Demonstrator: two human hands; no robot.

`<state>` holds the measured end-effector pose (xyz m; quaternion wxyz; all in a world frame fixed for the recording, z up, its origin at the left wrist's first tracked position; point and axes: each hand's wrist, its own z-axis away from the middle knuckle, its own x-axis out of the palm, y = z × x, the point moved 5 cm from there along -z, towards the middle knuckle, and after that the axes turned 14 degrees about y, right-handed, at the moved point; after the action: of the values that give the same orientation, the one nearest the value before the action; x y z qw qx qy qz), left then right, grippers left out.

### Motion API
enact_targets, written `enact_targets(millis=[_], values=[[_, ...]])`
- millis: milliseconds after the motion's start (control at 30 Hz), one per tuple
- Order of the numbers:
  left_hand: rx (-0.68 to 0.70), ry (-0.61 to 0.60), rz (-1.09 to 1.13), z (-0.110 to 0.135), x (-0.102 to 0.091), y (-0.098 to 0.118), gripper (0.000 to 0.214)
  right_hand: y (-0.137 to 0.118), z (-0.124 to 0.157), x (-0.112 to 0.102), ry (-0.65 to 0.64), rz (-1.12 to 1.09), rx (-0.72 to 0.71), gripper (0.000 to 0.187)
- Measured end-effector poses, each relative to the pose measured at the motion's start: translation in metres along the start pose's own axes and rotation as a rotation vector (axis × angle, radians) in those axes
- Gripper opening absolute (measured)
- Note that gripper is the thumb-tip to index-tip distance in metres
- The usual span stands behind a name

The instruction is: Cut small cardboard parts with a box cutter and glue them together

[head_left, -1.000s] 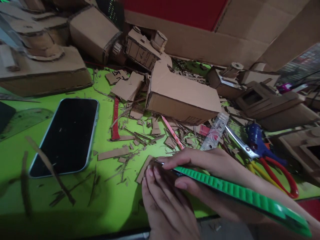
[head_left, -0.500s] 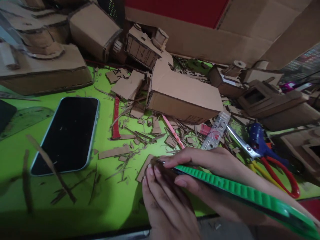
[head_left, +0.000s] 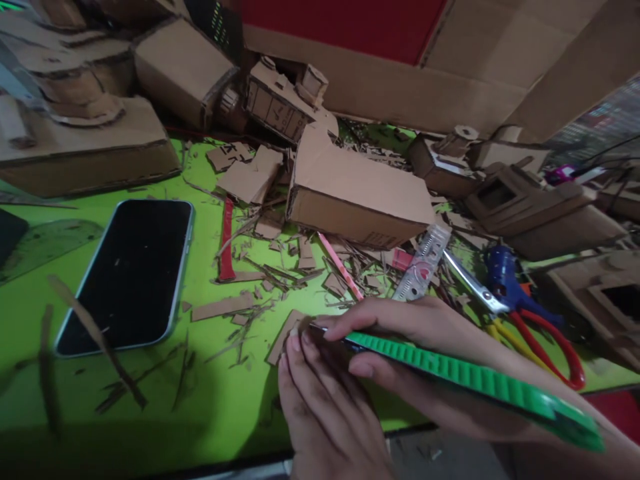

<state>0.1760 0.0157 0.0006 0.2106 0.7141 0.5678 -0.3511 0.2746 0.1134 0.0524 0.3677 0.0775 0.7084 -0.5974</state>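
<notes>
The right hand (head_left: 410, 323) is closed around a green cutter knife (head_left: 450, 370), with the forefinger laid along its front end and the thumb below. The left hand (head_left: 333, 413) lies over a small cardboard piece (head_left: 285, 335), its fingers straight and close together, so it seems to press from above. It is dark under these fingertips, so one cannot say surely whether the left thumb also pinches the piece, or whether the blade already bites into it. The piece is on the green table (head_left: 225, 400), near its front edge, to the right of a phone (head_left: 130, 273).

The step in hand looks to be the cutting or trimming of this piece. The next move calls for a steady, short stroke, with the left fingertips kept out of the blade's path, because the two are very near each other. The clear ruler (head_left: 423, 263) and the scissors (head_left: 493, 301) lie beyond the right hand, not in use.
</notes>
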Motion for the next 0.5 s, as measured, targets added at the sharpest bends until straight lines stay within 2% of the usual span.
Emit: enact_targets(millis=[267,500], values=[[0.164,-0.053,-0.061,-0.001,-0.003,-0.004,0.033,-0.001,0.006,-0.005,0.036,-0.008,-0.042,0.018],[0.052,0.004,-0.037,-0.012,-0.008,-0.005,0.031,-0.004,0.003,-0.008,0.106,-0.054,-0.076,0.016]])
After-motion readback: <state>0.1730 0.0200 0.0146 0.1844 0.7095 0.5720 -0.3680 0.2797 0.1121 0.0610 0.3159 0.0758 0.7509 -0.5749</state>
